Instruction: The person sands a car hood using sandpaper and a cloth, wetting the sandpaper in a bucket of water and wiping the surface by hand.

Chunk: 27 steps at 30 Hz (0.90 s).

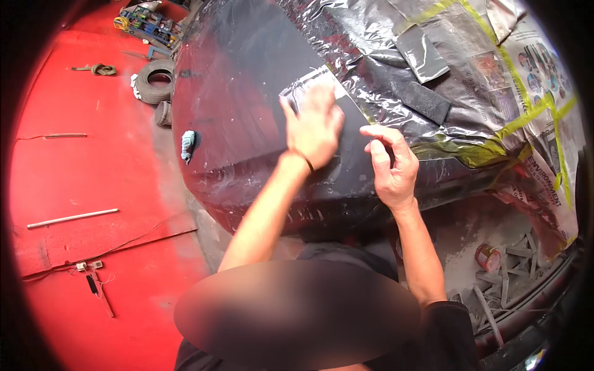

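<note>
My left hand point(314, 127) lies over a dark car body panel point(247, 93), its fingers spread and blurred at the tips. Under and around those fingertips is a bright white patch point(328, 75); I cannot tell whether it is a sheet or a reflection. To the right, my right hand point(394, 167) is held near the panel's masked edge. Its fingers are loosely bent, with a gap between thumb and forefinger, and I make out nothing held there. A crumpled pale blue cloth point(187, 146) sits at the panel's left edge.
Shiny plastic film point(365, 55), newspaper point(535, 74) and yellow tape point(526, 120) cover the right side. Two dark flat pieces point(422, 54) lie on the film. A tyre point(153, 81) and a crate of tools point(151, 26) stand at left; a can point(487, 257) is at lower right.
</note>
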Each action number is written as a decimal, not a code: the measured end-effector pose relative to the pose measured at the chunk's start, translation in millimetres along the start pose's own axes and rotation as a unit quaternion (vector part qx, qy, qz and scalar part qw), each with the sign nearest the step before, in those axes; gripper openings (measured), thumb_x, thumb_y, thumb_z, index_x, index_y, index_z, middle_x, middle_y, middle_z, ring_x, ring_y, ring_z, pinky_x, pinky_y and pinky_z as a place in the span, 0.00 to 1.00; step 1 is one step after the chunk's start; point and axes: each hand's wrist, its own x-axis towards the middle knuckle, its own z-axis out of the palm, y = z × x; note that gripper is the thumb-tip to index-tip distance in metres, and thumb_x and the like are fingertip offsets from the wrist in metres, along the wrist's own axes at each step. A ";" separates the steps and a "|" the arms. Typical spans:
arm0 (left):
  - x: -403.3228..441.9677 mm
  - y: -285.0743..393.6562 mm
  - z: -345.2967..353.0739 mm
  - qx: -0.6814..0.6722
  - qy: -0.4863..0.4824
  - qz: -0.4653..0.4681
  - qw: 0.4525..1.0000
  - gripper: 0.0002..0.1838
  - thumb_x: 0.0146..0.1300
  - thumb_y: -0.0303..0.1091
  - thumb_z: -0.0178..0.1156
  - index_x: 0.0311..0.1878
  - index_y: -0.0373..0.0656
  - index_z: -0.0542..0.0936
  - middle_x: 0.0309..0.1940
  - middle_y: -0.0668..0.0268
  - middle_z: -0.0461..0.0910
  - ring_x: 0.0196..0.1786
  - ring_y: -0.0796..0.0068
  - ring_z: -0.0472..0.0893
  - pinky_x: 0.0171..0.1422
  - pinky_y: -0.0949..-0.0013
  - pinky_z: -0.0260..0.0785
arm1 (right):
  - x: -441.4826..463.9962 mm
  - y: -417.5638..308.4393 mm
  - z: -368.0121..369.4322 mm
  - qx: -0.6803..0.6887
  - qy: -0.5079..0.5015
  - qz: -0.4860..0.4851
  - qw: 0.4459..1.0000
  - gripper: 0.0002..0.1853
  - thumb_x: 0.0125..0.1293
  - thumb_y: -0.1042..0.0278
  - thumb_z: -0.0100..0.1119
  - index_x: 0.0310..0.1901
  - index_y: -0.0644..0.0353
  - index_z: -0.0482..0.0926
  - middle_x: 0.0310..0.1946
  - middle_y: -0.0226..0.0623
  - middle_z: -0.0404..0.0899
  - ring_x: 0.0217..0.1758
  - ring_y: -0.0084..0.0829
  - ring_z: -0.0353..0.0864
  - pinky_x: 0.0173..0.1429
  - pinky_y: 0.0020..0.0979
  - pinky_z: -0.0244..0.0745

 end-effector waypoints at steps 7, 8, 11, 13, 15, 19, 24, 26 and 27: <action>25.9 -20.9 -2.9 -0.027 0.004 -0.028 0.999 0.37 0.87 0.53 0.43 0.92 0.49 0.56 0.94 0.58 0.51 0.95 0.52 0.48 0.91 0.21 0.30 | -147.9 -20.1 -68.6 -0.076 -0.253 0.325 0.908 0.14 0.86 0.67 0.57 0.54 0.68 0.89 0.39 0.40 0.94 0.40 0.25 0.92 0.48 0.31 0.87; 0.9 -8.6 0.5 -0.010 -0.011 0.008 1.000 0.37 0.86 0.53 0.44 0.92 0.50 0.56 0.94 0.59 0.52 0.95 0.53 0.48 0.91 0.22 0.29 | -192.4 -4.2 -84.5 -0.138 -0.161 0.372 0.904 0.14 0.87 0.67 0.56 0.55 0.68 0.88 0.40 0.40 0.94 0.41 0.27 0.92 0.49 0.31 0.88; -44.6 -6.4 5.8 -0.105 0.026 0.100 0.989 0.34 0.87 0.50 0.47 0.90 0.50 0.61 0.91 0.61 0.59 0.95 0.59 0.50 0.92 0.23 0.26 | -362.6 82.7 -161.1 -0.262 -0.158 0.408 0.860 0.10 0.83 0.69 0.63 0.56 0.65 0.86 0.43 0.32 0.92 0.43 0.20 0.88 0.50 0.29 0.85; -42.3 -25.6 -12.3 -0.232 -0.016 0.097 0.968 0.33 0.88 0.49 0.47 0.90 0.51 0.63 0.90 0.60 0.61 0.94 0.57 0.52 0.93 0.28 0.23 | -328.1 19.3 -113.1 -0.098 -0.142 0.561 0.810 0.08 0.80 0.72 0.66 0.55 0.64 0.86 0.45 0.27 0.90 0.45 0.18 0.85 0.53 0.28 0.82; -52.0 -49.0 -30.0 -0.350 -0.012 0.076 0.934 0.32 0.88 0.48 0.48 0.89 0.50 0.66 0.90 0.59 0.64 0.94 0.57 0.54 0.94 0.32 0.22 | -328.2 12.1 -108.9 -0.057 -0.164 0.574 0.801 0.09 0.80 0.69 0.68 0.55 0.61 0.87 0.47 0.26 0.90 0.47 0.19 0.86 0.56 0.29 0.83; -100.5 -99.2 -51.5 -0.546 0.083 -0.006 0.834 0.30 0.87 0.40 0.50 0.87 0.44 0.69 0.88 0.58 0.67 0.93 0.62 0.56 0.95 0.44 0.25 | -306.9 1.7 -99.8 -0.013 -0.177 0.597 0.783 0.06 0.78 0.69 0.70 0.52 0.58 0.88 0.47 0.25 0.89 0.52 0.18 0.86 0.61 0.28 0.80; -189.8 -161.1 -53.2 -0.613 0.204 -0.163 0.746 0.30 0.86 0.37 0.47 0.84 0.31 0.70 0.86 0.54 0.69 0.90 0.62 0.62 0.95 0.57 0.41 | -273.2 -16.7 -36.1 0.112 -0.093 0.536 0.832 0.12 0.77 0.75 0.67 0.58 0.65 0.87 0.55 0.29 0.89 0.58 0.24 0.87 0.66 0.30 0.82; -229.0 -189.1 -42.0 -0.634 0.245 -0.217 0.701 0.30 0.86 0.37 0.47 0.84 0.30 0.70 0.86 0.53 0.69 0.90 0.62 0.63 0.95 0.58 0.43 | -253.8 -37.2 -12.3 0.209 0.089 0.530 0.817 0.22 0.74 0.68 0.72 0.66 0.66 0.83 0.62 0.39 0.88 0.62 0.35 0.88 0.73 0.38 0.83; -247.0 -202.4 -33.7 -0.644 0.263 -0.239 0.678 0.30 0.86 0.37 0.46 0.84 0.29 0.70 0.86 0.53 0.69 0.90 0.61 0.63 0.95 0.58 0.44 | -257.5 -29.7 -17.1 0.315 0.143 0.464 0.815 0.26 0.73 0.65 0.75 0.69 0.66 0.81 0.65 0.44 0.87 0.64 0.39 0.88 0.76 0.41 0.82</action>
